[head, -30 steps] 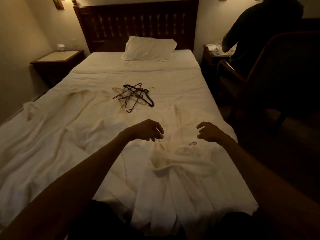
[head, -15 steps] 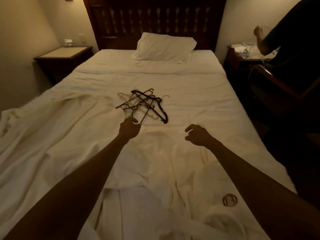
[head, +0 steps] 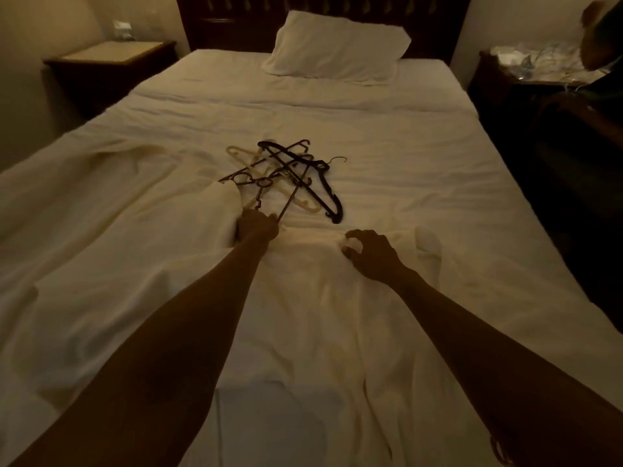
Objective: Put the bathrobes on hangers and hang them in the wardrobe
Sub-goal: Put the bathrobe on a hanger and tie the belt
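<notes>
White bathrobes lie spread over the bed: one (head: pixel 323 298) under my arms in the middle, another (head: pixel 101 237) to the left. A tangled pile of dark and cream hangers (head: pixel 286 173) sits mid-bed just beyond my hands. My left hand (head: pixel 257 227) grips the near end of a thin dark hanger from that pile. My right hand (head: pixel 369 252), fingers curled, pinches a fold of the middle bathrobe's far edge. The wardrobe is out of sight.
A pillow (head: pixel 337 45) lies at the dark wooden headboard. Nightstands stand at the left (head: pixel 108 62) and right (head: pixel 526 72) of the bed, the right one cluttered. A person (head: pixel 600 38) sits at the far right beside a dark chair.
Both hands reached farther up the bed. My left hand closed on a hanger at the pile's near edge, and my right hand came down and pinched the bathrobe.
</notes>
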Demonstrator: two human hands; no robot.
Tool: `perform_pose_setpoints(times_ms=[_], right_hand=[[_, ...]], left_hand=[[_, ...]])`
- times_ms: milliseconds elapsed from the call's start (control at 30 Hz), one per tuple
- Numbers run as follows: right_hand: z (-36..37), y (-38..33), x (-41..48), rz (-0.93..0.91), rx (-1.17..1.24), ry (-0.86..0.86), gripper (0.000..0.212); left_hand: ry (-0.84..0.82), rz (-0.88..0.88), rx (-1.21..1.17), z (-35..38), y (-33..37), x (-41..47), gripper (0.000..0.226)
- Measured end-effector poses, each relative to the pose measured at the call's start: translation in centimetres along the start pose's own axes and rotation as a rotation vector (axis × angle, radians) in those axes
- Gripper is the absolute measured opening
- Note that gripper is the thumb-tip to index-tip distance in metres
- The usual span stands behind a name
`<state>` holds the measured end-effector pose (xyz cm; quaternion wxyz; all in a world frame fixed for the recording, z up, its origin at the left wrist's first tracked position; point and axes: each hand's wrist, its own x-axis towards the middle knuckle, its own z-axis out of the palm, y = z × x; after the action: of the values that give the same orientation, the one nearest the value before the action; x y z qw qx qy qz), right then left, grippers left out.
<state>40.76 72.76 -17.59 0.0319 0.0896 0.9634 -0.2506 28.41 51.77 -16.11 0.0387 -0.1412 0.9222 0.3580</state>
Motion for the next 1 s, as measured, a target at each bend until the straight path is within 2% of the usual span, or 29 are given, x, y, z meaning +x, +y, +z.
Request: perform_pose_setpoints(times_ms=[233, 300, 400, 467, 567, 700, 767, 900, 1000], right_hand=[[2.4, -0.5, -1.3, 0.030, -0.141, -0.066, 0.061], [2.9, -0.8, -2.0, 0.049, -0.141, -0.093, 0.065], [3.8, -1.1, -2.5, 0.054, -0.127, -0.097, 0.069], [4.1, -0.9, -2.6, 0.057, -0.124, -0.097, 0.070], [4.6, -0.7, -2.5, 0.054, -0.138, -0.094, 0.070], [4.0, -1.1, -2.8, 0.068, -0.155, -0.124, 0.071], [3.2, -1.6, -3.2, 0.089, -0.160, -0.191, 0.073], [0.5, -3.4, -5.2, 0.132, -0.021, -0.253, 0.076], [-3.4, -6.0, -7.7, 0.093, 0.028, -0.243, 0.064]], left_hand=[[-0.063, -0.149, -0.161, -0.9, -0.6, 0.6, 0.052], [-0.111, -0.150, -0.188, -1.1, 0.0, 0.4, 0.058], [-0.154, -0.102, -0.035, -0.7, 0.6, -0.3, 0.077], [-0.156, -0.102, -0.031, -0.2, 0.5, -0.4, 0.073], [-0.146, -0.145, -0.171, 0.2, 0.0, -0.1, 0.053], [-0.331, -0.101, -0.635, -1.8, -0.2, -1.0, 0.038], [-0.276, -0.079, -0.694, -3.4, -0.1, -1.5, 0.035], [-0.034, -0.059, -0.576, -8.3, 1.9, -4.0, 0.026], [0.050, 0.027, -0.417, -13.4, 3.9, -7.5, 0.038]])
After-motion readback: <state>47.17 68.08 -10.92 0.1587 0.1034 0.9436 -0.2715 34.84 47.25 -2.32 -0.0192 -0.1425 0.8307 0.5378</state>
